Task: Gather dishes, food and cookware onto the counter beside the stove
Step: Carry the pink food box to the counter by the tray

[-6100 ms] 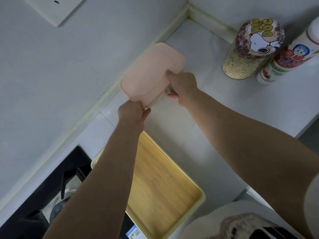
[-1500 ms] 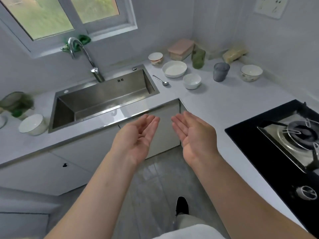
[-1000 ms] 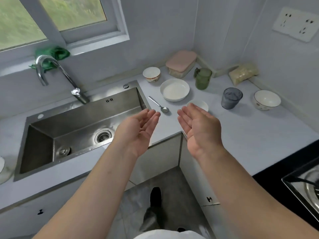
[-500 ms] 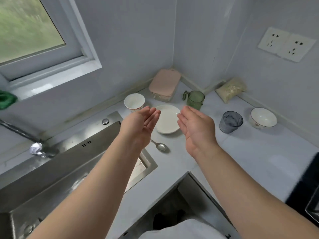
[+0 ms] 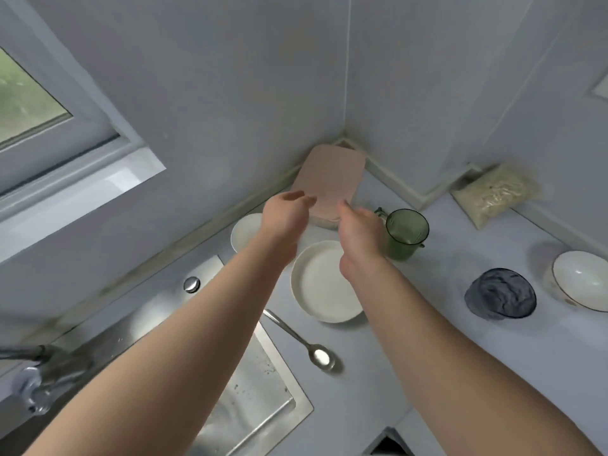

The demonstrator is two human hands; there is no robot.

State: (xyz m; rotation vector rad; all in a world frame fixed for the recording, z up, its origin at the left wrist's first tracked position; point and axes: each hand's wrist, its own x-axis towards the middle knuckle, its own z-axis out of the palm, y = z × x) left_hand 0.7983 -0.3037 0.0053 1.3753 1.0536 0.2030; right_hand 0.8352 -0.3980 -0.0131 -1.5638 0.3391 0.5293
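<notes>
Since half a second ago both hands have gone forward from above the plate to the near end of the box, and the view has tipped down and closer to the corner.

Head view: the box [image 5: 332,172], with a pink lid, lies flat on the counter [image 5: 460,357] at upper centre. It is pushed into the corner where the two walls meet. Its long axis runs nearly up and down the frame, its far end pointing into that corner and its near end toward the person.

The left hand [image 5: 286,218] is at the box's near left corner and the right hand [image 5: 358,232] at its near right corner. The fingers of both are spread apart and loosely curved, clamped on nothing. Motion blur hides whether the fingertips touch the lid.

Just right of the right hand stands a green cup [image 5: 406,232], upright. Below the hands, at centre, sits a white plate [image 5: 324,284]. The left bowl [image 5: 245,233] is partly hidden behind the left wrist. A spoon [image 5: 306,343] lies below the plate, its handle toward the upper left and its head toward the lower right.

At the right stand a grey glass [image 5: 500,294] and, by the frame edge, the right bowl [image 5: 582,281]. A clear bag [image 5: 496,195] of pale food leans against the wall at upper right.

The steel sink [image 5: 250,406] fills the lower left, with a tap [image 5: 36,383] at the left edge and a window [image 5: 29,100] above.
</notes>
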